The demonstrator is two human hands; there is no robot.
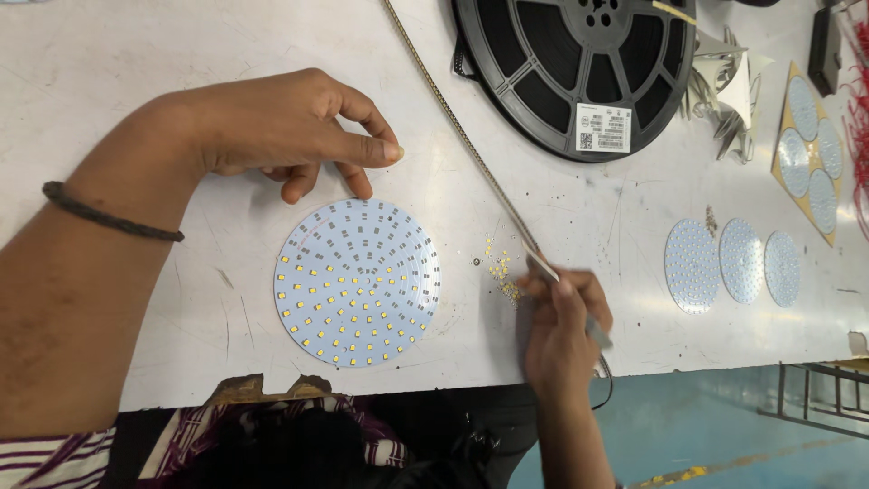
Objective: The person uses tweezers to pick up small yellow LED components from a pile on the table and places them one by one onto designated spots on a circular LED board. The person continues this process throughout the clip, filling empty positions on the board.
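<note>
A round white circuit board (358, 282) lies on the white table (136, 81), its lower left half dotted with small yellow chips and the rest showing bare pads. My left hand (290, 131) rests just above the board, fingertips touching its upper edge, holding nothing. My right hand (561, 326) grips a pair of metal tweezers (546, 267), with the tip beside a small pile of loose yellow chips (503, 272) right of the board.
A large black tape reel (575, 68) lies at the top, with a thin component tape (471, 149) running down toward my right hand. Three small round boards (738, 263) lie at the right; more on a card (808, 149) beyond. The table's near edge (471, 376) is close.
</note>
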